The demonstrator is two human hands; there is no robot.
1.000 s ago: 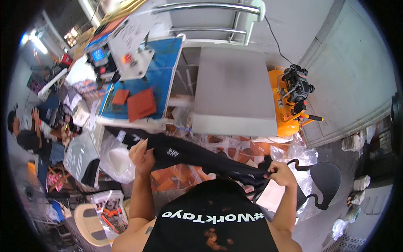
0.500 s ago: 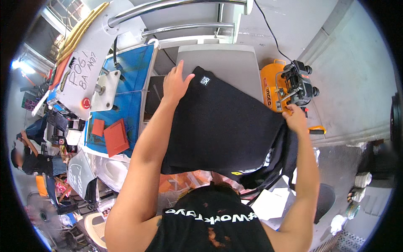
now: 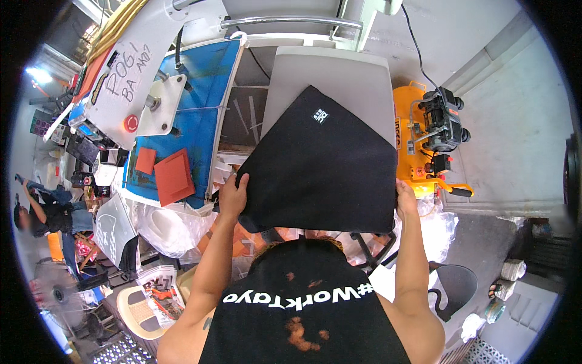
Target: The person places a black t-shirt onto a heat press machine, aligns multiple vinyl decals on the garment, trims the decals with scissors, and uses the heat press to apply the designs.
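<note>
A black fabric garment with a small white print near its far corner lies spread over a grey platen. Its near part reaches past the platen toward my body. My left hand pinches the garment's left edge, thumb on top and the other fingers mostly hidden by cloth. At the opposite side, my right hand closes on the right edge. The cloth between the two hands looks fairly flat.
Left of the platen is a heat press with a blue bed, red-orange pads on it, and a red button. An orange air compressor stands at the right. A plastic chair and a seated person are at left.
Both hands have come nearer to me, the left from the garment's far corner to its left edge. The bunched, printed part at the near right no longer shows, and the garment lies flatter.
</note>
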